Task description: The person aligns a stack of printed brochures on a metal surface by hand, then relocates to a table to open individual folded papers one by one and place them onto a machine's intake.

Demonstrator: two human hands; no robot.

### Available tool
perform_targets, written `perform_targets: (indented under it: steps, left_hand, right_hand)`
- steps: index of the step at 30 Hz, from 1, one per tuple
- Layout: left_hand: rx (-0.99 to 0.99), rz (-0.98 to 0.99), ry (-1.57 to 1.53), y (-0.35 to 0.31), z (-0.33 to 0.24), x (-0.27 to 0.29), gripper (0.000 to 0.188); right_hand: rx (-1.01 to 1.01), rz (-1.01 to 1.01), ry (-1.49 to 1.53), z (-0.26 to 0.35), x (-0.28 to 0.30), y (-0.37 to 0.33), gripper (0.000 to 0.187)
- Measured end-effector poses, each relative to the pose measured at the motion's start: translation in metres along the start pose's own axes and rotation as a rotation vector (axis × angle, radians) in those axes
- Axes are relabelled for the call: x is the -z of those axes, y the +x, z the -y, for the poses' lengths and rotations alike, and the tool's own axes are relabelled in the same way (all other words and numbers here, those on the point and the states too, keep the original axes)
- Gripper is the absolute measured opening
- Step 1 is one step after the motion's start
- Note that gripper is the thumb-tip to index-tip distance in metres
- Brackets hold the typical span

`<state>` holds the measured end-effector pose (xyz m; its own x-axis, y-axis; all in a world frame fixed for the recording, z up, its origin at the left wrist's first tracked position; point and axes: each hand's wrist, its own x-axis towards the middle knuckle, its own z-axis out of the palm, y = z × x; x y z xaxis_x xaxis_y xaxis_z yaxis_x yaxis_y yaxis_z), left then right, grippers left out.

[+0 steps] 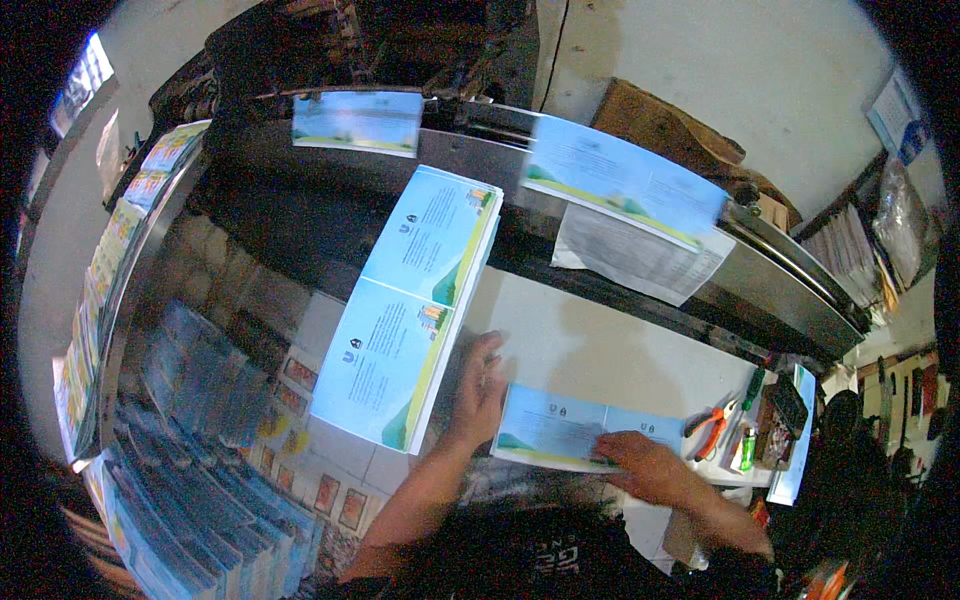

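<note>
Near the table's front edge lies a light-blue printed sheet (545, 425) with green at its border; whether it is a single sheet or several cannot be told. My right hand (648, 468) is over its right half, fingers bent and closed on the paper. To the left, my left hand (480, 390) is raised with its fingers stretched and holds nothing; it is slightly blurred. Beside it is a tall stack of similar blue sheets (395, 320), showing two printed panels with a crease or line between them.
A dark machine with a metal bar (790, 265) runs behind the white table (640, 350). Blue sheets (625, 185) and a grey printed paper (640, 255) hang along it. Orange-handled pliers (712, 430) and a green lighter (747, 450) lie at right. Bundled stacks (215, 510) stand lower left.
</note>
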<state>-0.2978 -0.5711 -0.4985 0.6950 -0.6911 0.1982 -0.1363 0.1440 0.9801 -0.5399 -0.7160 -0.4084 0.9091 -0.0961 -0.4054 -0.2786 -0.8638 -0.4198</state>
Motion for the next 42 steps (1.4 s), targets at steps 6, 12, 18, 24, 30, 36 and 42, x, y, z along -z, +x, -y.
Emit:
perform_targets:
  steps: [6, 12, 18, 24, 30, 36, 42]
  left_hand:
    - [-0.052, -0.002, -0.056, 0.001, 0.018, 0.002, 0.055]
    - [-0.113, -0.002, 0.222, 0.005, 0.027, 0.006, 0.058]
    - [-0.089, -0.001, 0.121, 0.004, 0.029, -0.002, 0.050]
    - [-0.222, 0.166, 0.468, -0.010, 0.002, 0.004, 0.055]
    - [-0.276, 0.346, 0.440, -0.076, -0.022, 0.017, 0.058]
    - [-0.231, 0.387, 0.589, -0.108, -0.050, 0.041, 0.052]
    - [-0.410, 0.116, 0.612, -0.117, -0.058, 0.048, 0.050]
  right_hand:
    - [-0.012, 0.323, 0.166, -0.029, 0.072, 0.027, 0.049]
    - [-0.269, -0.253, -0.072, -0.050, 0.173, 0.047, 0.024]
    - [0.037, -1.320, -0.714, -0.022, 0.300, 0.089, 0.028]
    - [0.039, -1.037, -0.802, -0.075, 0.231, 0.182, 0.025]
    - [-0.013, -0.921, -0.551, -0.089, 0.139, 0.131, 0.037]
    - [-0.376, -0.848, -0.272, -0.106, 0.003, 0.026, 0.047]
    - [-0.616, -0.815, -0.229, -0.123, -0.067, -0.049, 0.044]
